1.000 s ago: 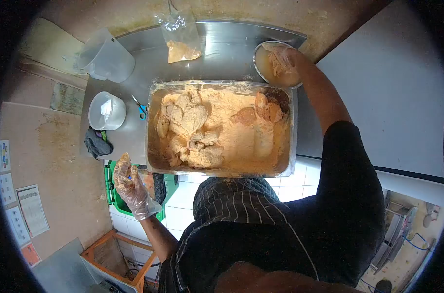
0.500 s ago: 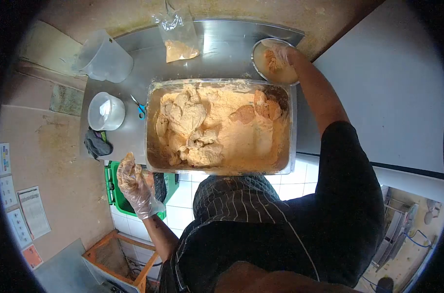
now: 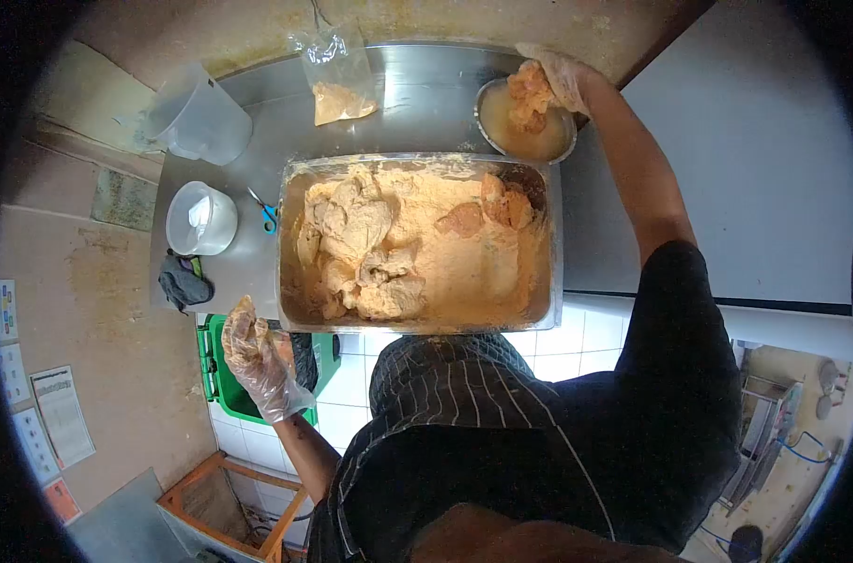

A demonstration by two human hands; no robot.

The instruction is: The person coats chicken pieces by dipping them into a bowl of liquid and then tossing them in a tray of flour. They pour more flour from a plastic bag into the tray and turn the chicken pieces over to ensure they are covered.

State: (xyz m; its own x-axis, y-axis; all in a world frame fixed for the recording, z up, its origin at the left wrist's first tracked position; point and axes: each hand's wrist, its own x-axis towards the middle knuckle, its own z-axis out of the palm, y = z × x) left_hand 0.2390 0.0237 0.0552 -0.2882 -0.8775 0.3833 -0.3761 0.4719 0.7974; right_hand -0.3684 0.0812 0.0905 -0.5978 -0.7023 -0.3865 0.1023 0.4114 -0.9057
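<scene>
A large steel pan (image 3: pixel 553 244) holds orange flour coating and several coated chicken pieces (image 3: pixel 361 235). Beyond its far right corner stands a round metal bowl (image 3: pixel 487 127) of cloudy liquid. My right hand (image 3: pixel 563 80), in a clear plastic glove, is closed on a wet piece of chicken (image 3: pixel 530 94) lifted just above that bowl. My left hand (image 3: pixel 253 352), also gloved and dusted with flour, hangs off the table's near edge at the pan's left corner, fingers loosely curled and holding nothing.
On the steel table (image 3: pixel 426 94) lie a plastic bag of coating mix (image 3: pixel 337 80), a clear measuring jug (image 3: pixel 197 117), a white tub (image 3: pixel 201 218), blue scissors (image 3: pixel 267 211) and a dark cloth (image 3: pixel 182 281). A green bin (image 3: pixel 220 375) sits below the table.
My right hand has risen out of the bowl's liquid, bringing a piece of chicken up with it. My left hand has stayed beside the pan's near left corner.
</scene>
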